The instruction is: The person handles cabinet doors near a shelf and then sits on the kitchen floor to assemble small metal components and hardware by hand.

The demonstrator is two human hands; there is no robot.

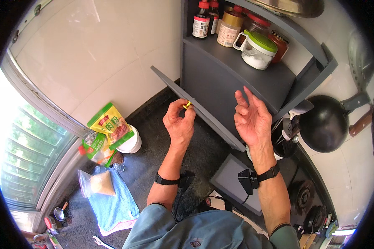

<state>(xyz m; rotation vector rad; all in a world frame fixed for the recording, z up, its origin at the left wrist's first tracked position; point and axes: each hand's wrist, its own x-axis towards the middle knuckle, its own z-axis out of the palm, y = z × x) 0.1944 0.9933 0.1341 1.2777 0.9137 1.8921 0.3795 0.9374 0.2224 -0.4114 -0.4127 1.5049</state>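
Observation:
A grey cabinet door (207,117) stands swung outward from the grey shelf cabinet (212,68). My left hand (179,124) is at its near face, thumb and fingers pinched on a small yellow knob (187,104). Whether the knob is fixed to the door is hard to tell. On the other side of the door, my right hand (253,118) is raised before the lower cabinet front, palm turned up and fingers loosely apart, holding nothing. Each wrist wears a black strap with a small device.
Sauce bottles (200,20), jars and a green-lidded jar (258,50) fill the shelf above. A black wok (323,123) hangs at the right beside utensils (289,124). Food packets (110,124), a white tub (131,141) and a blue cloth (114,203) lie on the left counter.

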